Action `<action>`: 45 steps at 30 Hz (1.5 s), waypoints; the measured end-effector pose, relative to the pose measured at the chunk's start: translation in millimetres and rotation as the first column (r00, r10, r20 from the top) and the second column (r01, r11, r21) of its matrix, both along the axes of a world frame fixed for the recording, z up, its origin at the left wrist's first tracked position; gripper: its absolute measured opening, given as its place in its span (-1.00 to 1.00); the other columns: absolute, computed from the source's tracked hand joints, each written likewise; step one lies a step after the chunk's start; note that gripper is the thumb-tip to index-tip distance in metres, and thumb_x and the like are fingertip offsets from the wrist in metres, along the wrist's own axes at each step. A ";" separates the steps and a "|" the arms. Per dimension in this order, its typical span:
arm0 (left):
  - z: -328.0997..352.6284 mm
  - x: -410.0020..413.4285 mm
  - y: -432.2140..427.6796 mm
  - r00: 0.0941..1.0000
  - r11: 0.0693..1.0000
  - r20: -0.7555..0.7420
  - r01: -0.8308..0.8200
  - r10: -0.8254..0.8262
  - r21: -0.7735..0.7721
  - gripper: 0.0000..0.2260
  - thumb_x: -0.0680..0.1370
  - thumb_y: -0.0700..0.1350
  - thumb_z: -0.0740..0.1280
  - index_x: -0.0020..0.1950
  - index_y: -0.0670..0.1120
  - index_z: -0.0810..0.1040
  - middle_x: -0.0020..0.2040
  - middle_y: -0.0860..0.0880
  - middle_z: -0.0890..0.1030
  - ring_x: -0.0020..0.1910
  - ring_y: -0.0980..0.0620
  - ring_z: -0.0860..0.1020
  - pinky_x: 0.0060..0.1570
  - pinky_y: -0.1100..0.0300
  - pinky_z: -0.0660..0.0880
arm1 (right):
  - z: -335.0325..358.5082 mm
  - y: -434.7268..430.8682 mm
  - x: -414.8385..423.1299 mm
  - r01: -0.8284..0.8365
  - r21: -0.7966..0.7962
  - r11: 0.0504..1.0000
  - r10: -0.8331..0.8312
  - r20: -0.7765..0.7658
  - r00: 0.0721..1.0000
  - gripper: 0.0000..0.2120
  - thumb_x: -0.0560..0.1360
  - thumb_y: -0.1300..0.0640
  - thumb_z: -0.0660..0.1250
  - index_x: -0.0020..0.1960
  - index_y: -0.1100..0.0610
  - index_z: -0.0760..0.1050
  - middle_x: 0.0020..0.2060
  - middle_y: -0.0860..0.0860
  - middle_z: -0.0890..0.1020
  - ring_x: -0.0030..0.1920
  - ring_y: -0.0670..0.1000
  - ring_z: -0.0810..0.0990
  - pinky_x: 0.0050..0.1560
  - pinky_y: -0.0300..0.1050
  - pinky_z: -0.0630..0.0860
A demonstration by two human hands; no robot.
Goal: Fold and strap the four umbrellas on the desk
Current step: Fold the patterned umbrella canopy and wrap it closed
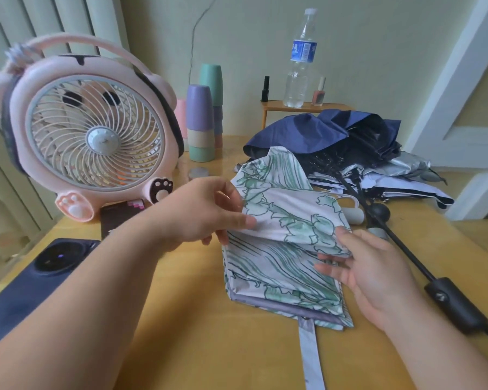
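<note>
At the middle of the yellow wooden desk (181, 319), pinching the left edge of a raised fabric fold of the white folding umbrella printed with green leaves and flowers (282, 249), thumb and fingers of the left grip (206, 209) closing on the cloth. Clasping the right edge of that same fold with the right grip (378, 271), thumb pressing on top, fingers (328, 261) reaching nearly straight beneath. Holding the fold slightly above the lower pleats, those lying flat on the desk. Trailing off the canopy's near edge towards the viewer, unfastened and flat on the desk: a narrow pale grey strap (310, 356).

Lying just behind the printed umbrella, touching its far corner: a crumpled navy-blue umbrella (307, 130) heaped beside a silver-and-white umbrella (406, 170). Running out of that heap past the right grip: a long black shaft ending in a black plastic handle (457, 308).

Standing at the far left: a pink bear-shaped desk fan (96, 130), with stacked pastel plastic cups (200, 122) just beside it. Standing on a small yellow shelf (279, 106) by the wall: a clear water bottle with a blue label (300, 57). Lying camera-up near the left forearm: a dark blue phone (40, 277).
</note>
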State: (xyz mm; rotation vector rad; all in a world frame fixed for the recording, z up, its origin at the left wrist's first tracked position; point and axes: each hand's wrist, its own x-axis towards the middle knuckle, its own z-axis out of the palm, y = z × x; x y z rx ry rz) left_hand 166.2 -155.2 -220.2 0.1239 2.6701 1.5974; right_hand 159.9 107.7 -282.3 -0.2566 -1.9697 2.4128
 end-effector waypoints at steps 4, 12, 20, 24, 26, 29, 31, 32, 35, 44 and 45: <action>-6.4 -4.5 15.3 0.967 0.976 -0.140 -0.216 0.212 -0.009 -0.75 0.41 -0.17 0.61 -0.11 -0.12 0.54 -0.24 -0.09 0.67 -0.54 0.03 0.54 -0.58 0.24 0.34 | 4.4 -0.4 6.8 -0.031 0.082 0.996 0.033 -0.032 0.999 -0.83 0.63 0.18 0.33 -0.08 0.24 0.44 -0.02 0.12 0.60 -0.36 0.17 0.69 -0.61 -0.20 0.43; -8.0 -6.3 2.7 0.991 0.903 0.134 -0.077 0.022 0.422 -0.74 0.51 -0.33 0.46 0.04 -0.13 0.41 -0.38 -0.06 0.45 -0.59 0.09 0.21 -0.57 0.30 0.17 | 6.7 -3.3 7.3 -0.069 0.042 0.997 0.070 -0.029 0.997 -0.67 0.63 0.30 0.30 -0.26 0.17 0.27 -0.09 0.22 0.57 -0.33 0.15 0.73 -0.54 -0.23 0.52; -7.3 -6.3 14.2 0.963 0.870 0.224 -0.238 0.152 0.433 -0.59 0.46 -0.06 0.56 0.19 -0.12 0.48 0.08 -0.17 0.66 -0.39 -0.08 0.63 -0.54 0.24 0.32 | 7.3 -1.3 6.2 -0.093 -0.027 0.995 0.093 -0.019 0.996 -0.68 0.59 0.38 0.30 -0.27 0.18 0.30 -0.25 0.17 0.49 -0.39 0.07 0.68 -0.54 -0.23 0.48; -3.7 -8.5 16.6 0.913 0.739 0.289 -0.403 0.288 0.539 -0.64 0.51 0.04 0.50 0.23 -0.06 0.56 0.08 -0.18 0.62 -0.44 -0.05 0.60 -0.58 0.26 0.33 | 4.0 -2.3 4.8 -0.090 0.010 0.996 0.091 -0.036 0.995 -0.64 0.60 0.38 0.29 -0.29 0.17 0.27 -0.23 0.17 0.46 -0.38 0.09 0.69 -0.53 -0.22 0.49; -1.3 -7.6 15.6 0.901 0.724 0.327 -0.426 0.286 0.542 -0.66 0.53 0.07 0.47 0.15 -0.08 0.49 0.05 -0.21 0.64 -0.46 -0.07 0.61 -0.59 0.25 0.35 | 3.3 -2.0 4.2 -0.085 0.015 0.996 0.086 -0.040 0.996 -0.67 0.59 0.38 0.30 -0.27 0.17 0.28 -0.19 0.19 0.46 -0.37 0.10 0.69 -0.53 -0.22 0.48; 2.4 -3.0 16.7 0.908 0.809 0.359 -0.373 0.217 0.454 -0.67 0.56 0.08 0.44 0.14 -0.10 0.47 0.05 -0.24 0.64 -0.49 -0.10 0.59 -0.59 0.24 0.36 | 2.8 -2.0 3.5 -0.078 0.032 0.996 0.080 -0.039 0.996 -0.70 0.59 0.38 0.31 -0.24 0.17 0.31 -0.15 0.21 0.47 -0.37 0.10 0.68 -0.54 -0.22 0.47; 4.9 -0.1 17.7 0.921 0.875 0.345 -0.311 0.181 0.370 -0.63 0.56 0.06 0.44 0.25 -0.11 0.50 0.09 -0.23 0.61 -0.48 -0.14 0.60 -0.57 0.23 0.39 | 2.4 -2.5 3.4 -0.074 0.041 0.996 0.076 -0.039 0.996 -0.71 0.58 0.38 0.32 -0.25 0.18 0.32 -0.15 0.21 0.48 -0.37 0.10 0.68 -0.53 -0.22 0.47; 5.7 1.0 18.5 0.925 0.897 0.340 -0.289 0.171 0.335 -0.62 0.56 0.05 0.44 0.27 -0.12 0.50 0.10 -0.22 0.60 -0.47 -0.16 0.62 -0.57 0.22 0.42 | 2.1 -2.7 3.3 -0.072 0.043 0.996 0.074 -0.040 0.996 -0.70 0.58 0.38 0.32 -0.25 0.19 0.32 -0.15 0.21 0.48 -0.37 0.10 0.69 -0.53 -0.22 0.47; 2.8 1.4 19.6 0.930 0.934 0.340 -0.237 0.139 0.267 -0.66 0.57 -0.02 0.46 0.22 -0.18 0.50 0.11 -0.22 0.58 -0.40 -0.19 0.66 -0.52 0.18 0.51 | 2.0 -2.0 3.6 -0.060 0.044 0.997 0.062 -0.049 0.997 -0.74 0.57 0.38 0.34 -0.23 0.21 0.35 -0.15 0.22 0.47 -0.36 0.12 0.68 -0.52 -0.21 0.48; -6.6 -1.7 22.8 0.947 0.808 0.310 -0.249 0.087 0.534 -0.44 0.50 -0.31 0.48 0.42 -0.12 0.35 -0.27 -0.19 0.68 -0.47 -0.08 0.61 -0.53 0.19 0.53 | 3.3 -1.0 5.5 -0.036 0.150 0.988 0.047 -0.065 0.997 -0.71 0.54 0.40 0.38 -0.18 0.16 0.32 -0.24 0.22 0.51 -0.37 0.12 0.69 -0.61 -0.25 0.31; -7.7 -2.5 22.0 0.947 0.818 0.304 -0.255 0.104 0.516 -0.45 0.50 -0.30 0.49 0.41 -0.12 0.35 -0.25 -0.20 0.69 -0.46 -0.11 0.62 -0.48 0.14 0.58 | 4.1 -1.2 5.2 -0.027 0.141 0.990 0.036 -0.065 0.997 -0.73 0.54 0.42 0.39 -0.12 0.17 0.33 -0.23 0.23 0.56 -0.40 0.11 0.68 -0.62 -0.24 0.31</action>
